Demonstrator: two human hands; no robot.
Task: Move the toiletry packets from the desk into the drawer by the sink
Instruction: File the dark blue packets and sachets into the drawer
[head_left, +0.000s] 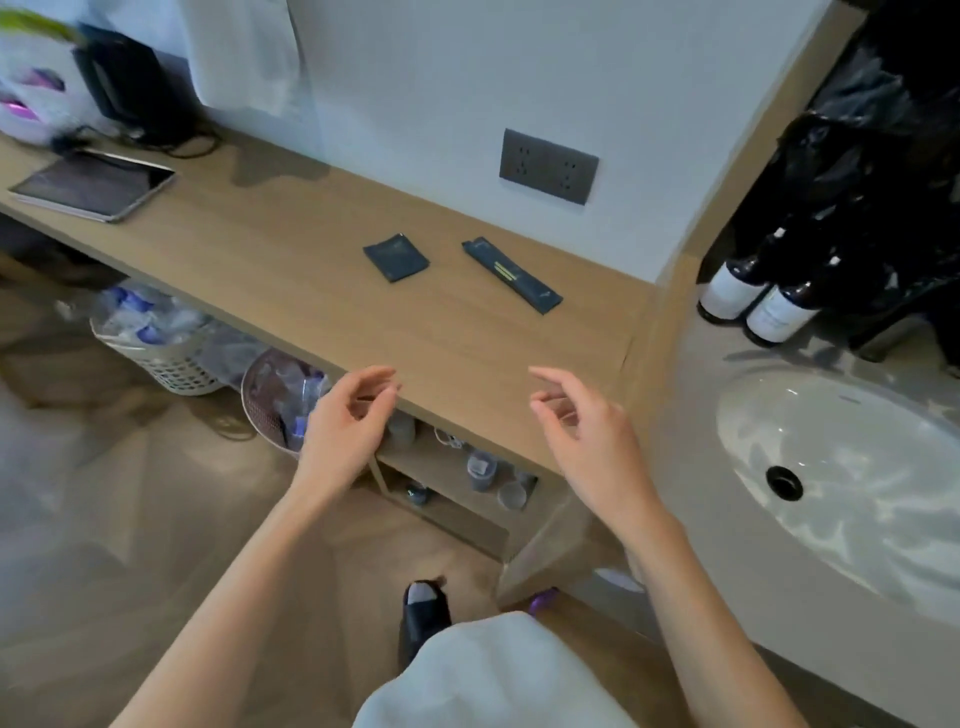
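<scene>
We held both hands out over the near edge of the long light-wood desk (291, 249), bare forearms reaching forward. Our left hand (345, 421) was loose, fingers curled, grasping nothing; our right hand (582, 431) was likewise slack and empty, fingers half bent.

Beyond our hands, well out of touch, two dark packets lay flat on the desk top. The small square dark-blue toiletry packet (396, 257) lay ahead of our left hand, and the long narrow dark-blue packet with a pale yellow stripe (511, 274) lay ahead of our right hand, angled toward the wall. The two were near each other but apart.

Far beyond our left hand rested a grey tablet (93, 184). On the wall beyond the packets sat a grey socket plate (548, 166). To the right of our right hand was the white oval sink basin (831, 467), with two dark bottles with white labels (753, 301) behind it. Below our left hand, under the desk, stood a white mesh basket (171, 364).
</scene>
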